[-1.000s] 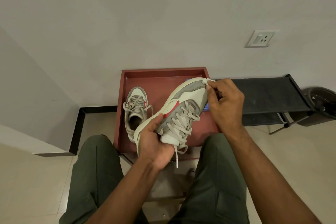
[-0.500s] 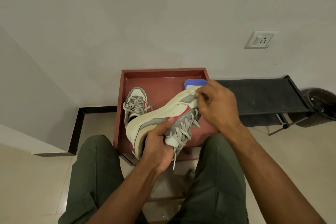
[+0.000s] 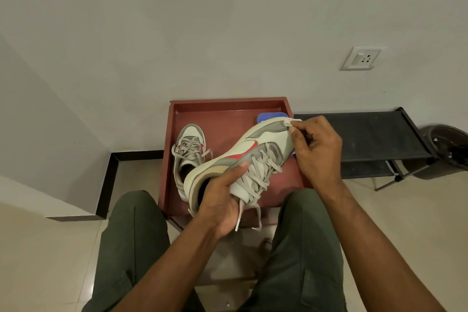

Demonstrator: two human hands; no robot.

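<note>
Wiping down a cream-and-grey lace-up sneaker with a red side stripe (image 3: pixel 253 152), held tilted in the air above the red-brown rimmed counter (image 3: pixel 228 102), toe pointing away and up to the right. Clasped at the heel end by the left grip (image 3: pixel 220 200), fingers wrapped round the heel and thumb laid on the side panel. Pinched in the right grip (image 3: pixel 319 149), between thumb and fingertips, a small white scrap of cloth (image 3: pixel 295 122), pressed to the very tip of the toe. Lying flat on the counter just to the left, the matching second sneaker (image 3: pixel 188 152), laces loose. Half hidden behind the raised toe, a blue lidded tub (image 3: pixel 271 116).

Likely trouble from here: rubbing hard at the toe with only a one-handed hold at the far heel end, so probably twisting the sneaker in the left grip or levering it loose. Loose lace ends (image 3: pixel 239 218) dangling below the heel, easy to snag on the counter's near rim. With so small a pinch on the cloth, quite possible to lose it mid-stroke. Also a fair chance of knocking the blue tub with the toe on a forward stroke, being so close behind.
</note>
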